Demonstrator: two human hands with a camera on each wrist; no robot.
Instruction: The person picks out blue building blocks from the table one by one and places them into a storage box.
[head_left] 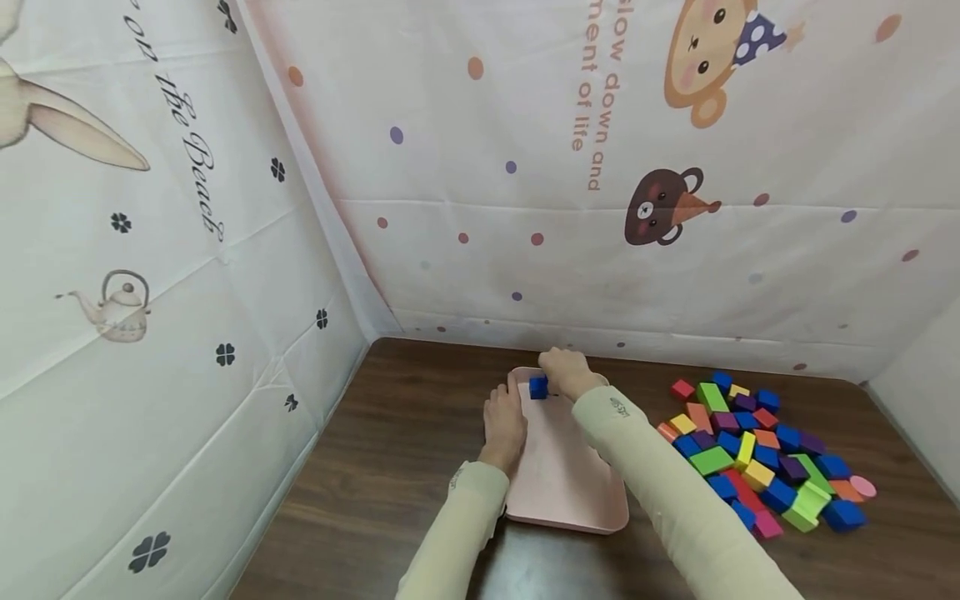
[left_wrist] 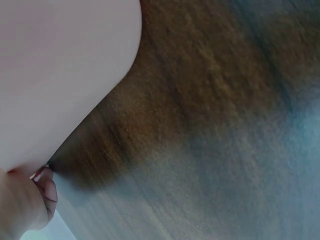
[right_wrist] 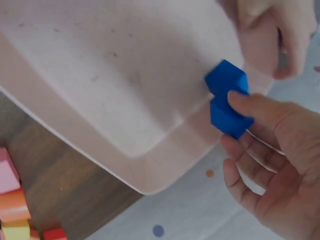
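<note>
Plainly, at the left, the left hand (head_left: 506, 423) seems to pinch the near-corner-to-far-corner side wall of the pink tray (head_left: 558, 492), thumb inward and fingers outside; if that hold loosens or pulls sideways, the tray could slide across the wooden table (head_left: 420, 433) and jolt whatever sits in it. Just inside the far left corner stands a loose blue cube (head_left: 537, 387), near the left hand's fingertips, so a small twitch of them might knock it askew.

Next to it comes the right hand (head_left: 567, 372), at the tray's far end, holding a second blue block (right_wrist: 226, 119) between thumb and fingers while its other fingers hang past the far wall. From the right wrist, the two blue pieces look to be touching or nearly so; too firm a sideways push would likely drive the cube out of line, and a thumb that lets go unevenly could tip the block. Catching those hanging fingers on the rim might also drag the tray.

Farther right, the pile of coloured blocks (head_left: 759, 477) lies beside the right sleeve (head_left: 660, 492); a low sweep of that forearm could scatter the nearest pieces
</note>
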